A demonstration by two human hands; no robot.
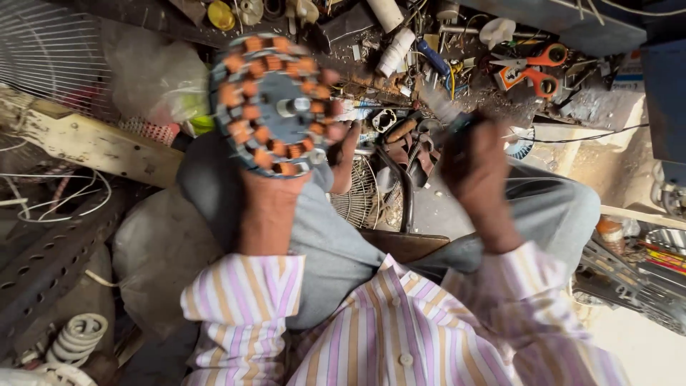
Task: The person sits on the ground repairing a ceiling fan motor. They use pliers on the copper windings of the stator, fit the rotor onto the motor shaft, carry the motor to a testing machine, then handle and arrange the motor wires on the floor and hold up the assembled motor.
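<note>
The shirt (pixel 400 336) is striped in pink, purple, orange and white, with small white buttons. Its sleeves are rolled up. The trousers (pixel 336 243) are grey.

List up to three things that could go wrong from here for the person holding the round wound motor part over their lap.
1. The stator, held up by the left hand alone, could slip onto the lap.
2. The blurred tool in the right hand might nick the copper coils.
3. The cluttered floor, with orange scissors nearby, could swallow any dropped part.

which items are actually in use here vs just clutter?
In use:
left hand holding the round stator with copper coils
right hand gripping a blurred tool

Lying about:
orange scissors
white tubes
fan grille
</note>
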